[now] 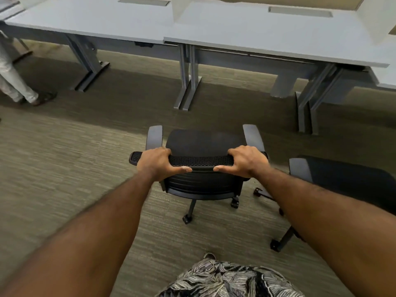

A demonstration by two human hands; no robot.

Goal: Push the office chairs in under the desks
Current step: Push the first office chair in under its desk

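Note:
A black office chair (203, 144) with grey armrests stands on the carpet in front of me, its seat facing the desks. My left hand (157, 162) grips the left part of its mesh backrest top. My right hand (246, 160) grips the right part of the same edge, thumbs pointing toward each other. The chair is out from the grey desk (267, 37), with open carpet between them. A second black office chair (347, 179) stands close at the right, partly hidden behind my right forearm.
Grey desk legs (188, 82) stand ahead of the chair, and another pair (308, 103) to the right. A second desk (90, 20) joins on the left. Another person's legs (17, 82) are at the far left.

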